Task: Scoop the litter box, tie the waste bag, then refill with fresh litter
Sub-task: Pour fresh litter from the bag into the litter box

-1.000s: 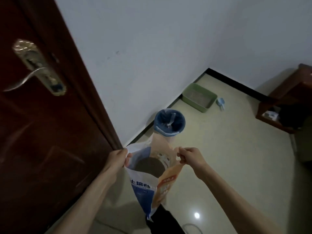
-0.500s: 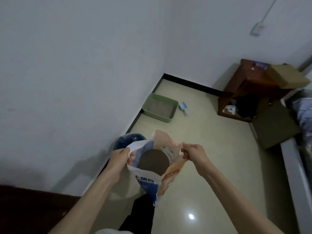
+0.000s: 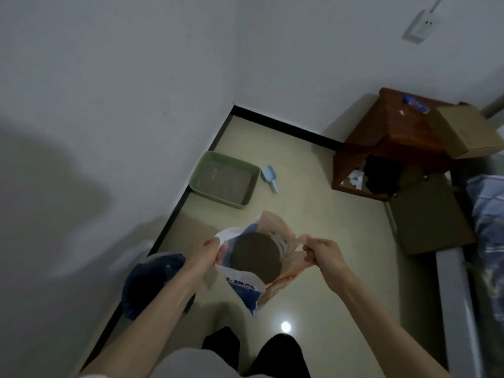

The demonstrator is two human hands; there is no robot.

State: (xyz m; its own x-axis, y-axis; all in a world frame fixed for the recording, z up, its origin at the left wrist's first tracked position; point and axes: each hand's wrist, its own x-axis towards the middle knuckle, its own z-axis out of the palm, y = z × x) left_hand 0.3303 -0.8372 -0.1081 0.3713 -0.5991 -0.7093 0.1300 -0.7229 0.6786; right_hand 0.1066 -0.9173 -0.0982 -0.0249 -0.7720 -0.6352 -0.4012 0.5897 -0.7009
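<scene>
I hold an open litter bag [image 3: 275,285], blue, white and orange, above the floor in front of me, with grey litter visible inside it. My left hand [image 3: 210,252] pinches the left side of its mouth and my right hand [image 3: 321,252] pinches the right side. The green litter box [image 3: 196,178] sits on the floor against the left wall, further ahead, with grey litter in it. A light blue scoop [image 3: 270,177] lies on the floor just right of the box. A bin lined with a blue bag [image 3: 147,285] stands by the wall under my left forearm.
A brown wooden cabinet [image 3: 395,137] stands in the far right corner with a cardboard box [image 3: 469,132] on top. A dark box [image 3: 428,222] sits on the floor below it. A bed edge [image 3: 458,309] runs along the right. Beige floor lies between me and the litter box.
I have turned away from the door and moved along the wall toward the litter box, which now looks nearer. The bin has passed to my lower left. Both hands keep hold of the bag.
</scene>
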